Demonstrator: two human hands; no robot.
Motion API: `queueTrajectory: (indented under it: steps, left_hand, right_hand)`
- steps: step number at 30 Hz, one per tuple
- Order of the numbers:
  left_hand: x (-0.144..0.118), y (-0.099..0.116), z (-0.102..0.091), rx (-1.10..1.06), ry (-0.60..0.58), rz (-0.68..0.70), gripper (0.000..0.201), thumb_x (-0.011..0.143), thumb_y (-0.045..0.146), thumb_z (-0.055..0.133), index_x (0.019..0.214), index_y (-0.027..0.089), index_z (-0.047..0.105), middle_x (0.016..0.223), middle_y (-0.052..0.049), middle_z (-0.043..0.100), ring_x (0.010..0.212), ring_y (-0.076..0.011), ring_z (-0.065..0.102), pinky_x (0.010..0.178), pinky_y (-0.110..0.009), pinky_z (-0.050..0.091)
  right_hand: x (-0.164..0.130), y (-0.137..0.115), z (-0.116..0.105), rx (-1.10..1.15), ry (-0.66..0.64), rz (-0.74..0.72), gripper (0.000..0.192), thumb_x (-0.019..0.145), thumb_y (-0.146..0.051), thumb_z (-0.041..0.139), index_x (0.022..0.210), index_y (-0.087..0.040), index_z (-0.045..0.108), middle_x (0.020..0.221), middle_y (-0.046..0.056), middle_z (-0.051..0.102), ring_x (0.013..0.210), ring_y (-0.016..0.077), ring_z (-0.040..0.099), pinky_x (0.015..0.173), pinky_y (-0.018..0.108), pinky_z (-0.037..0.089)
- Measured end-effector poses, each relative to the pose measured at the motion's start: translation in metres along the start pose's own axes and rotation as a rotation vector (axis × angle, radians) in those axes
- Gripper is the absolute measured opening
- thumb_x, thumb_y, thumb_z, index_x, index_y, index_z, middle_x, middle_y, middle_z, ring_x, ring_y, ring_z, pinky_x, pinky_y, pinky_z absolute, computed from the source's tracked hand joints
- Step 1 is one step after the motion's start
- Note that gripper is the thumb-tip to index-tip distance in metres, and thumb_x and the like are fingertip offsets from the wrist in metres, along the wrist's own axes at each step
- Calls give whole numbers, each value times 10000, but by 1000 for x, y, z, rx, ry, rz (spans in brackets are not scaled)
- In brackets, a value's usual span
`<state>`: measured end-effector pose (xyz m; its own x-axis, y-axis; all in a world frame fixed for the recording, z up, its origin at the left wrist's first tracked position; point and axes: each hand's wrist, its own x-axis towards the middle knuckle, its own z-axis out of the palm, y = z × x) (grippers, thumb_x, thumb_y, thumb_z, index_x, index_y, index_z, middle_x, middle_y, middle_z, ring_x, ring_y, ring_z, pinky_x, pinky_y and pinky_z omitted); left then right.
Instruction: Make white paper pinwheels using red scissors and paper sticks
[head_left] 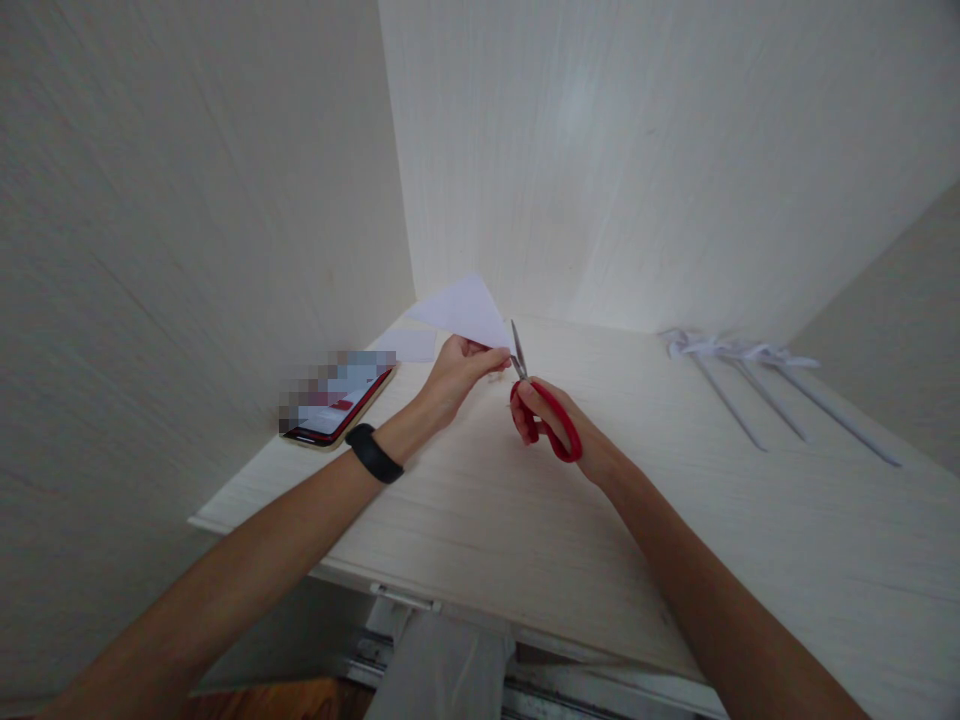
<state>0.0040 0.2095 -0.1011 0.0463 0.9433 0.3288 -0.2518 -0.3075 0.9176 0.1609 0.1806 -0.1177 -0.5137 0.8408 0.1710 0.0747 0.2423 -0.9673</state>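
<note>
My left hand (459, 375) pinches the near right corner of a white folded-looking paper piece (466, 308), which is held up off the table. A black band (374, 453) is around my left wrist. In my right hand (555, 405) is a pair of scissors (564, 430) with red handles, my fingers through the loops. The blades stand apart and point away from me, right at the paper's corner beside my left fingertips. Whether the blades touch the paper I cannot tell. Another flat white paper (406, 345) lies on the table behind my left hand.
A phone (341, 400) with a lit, partly blurred screen lies at the left by the wall. At the right, several white paper flowers on thin stems (739, 372) lie on the white table (480, 540). Walls (525, 160) stand behind and at both sides.
</note>
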Motion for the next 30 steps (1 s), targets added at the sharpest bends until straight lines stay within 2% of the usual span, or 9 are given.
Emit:
queueTrajectory:
  steps: [13,30]
  left_hand:
    - [-1,2,-1,74,-15,-17,165,643,211,722,727,128,608,687,1,628,633,-93,564,635,-227,450]
    - [-1,3,-2,155,-20,-20,126,660,224,726,675,136,637,657,-19,660,621,-109,583,623,-232,454]
  right_hand:
    - [2,3,-1,-27,-4,17,536,849,-674,460,592,-204,441,531,-27,473,494,104,455,503,247,367]
    - [5,14,-3,-134,59,25,496,864,-667,433,661,-214,454,550,-26,500,476,107,470,489,248,382]
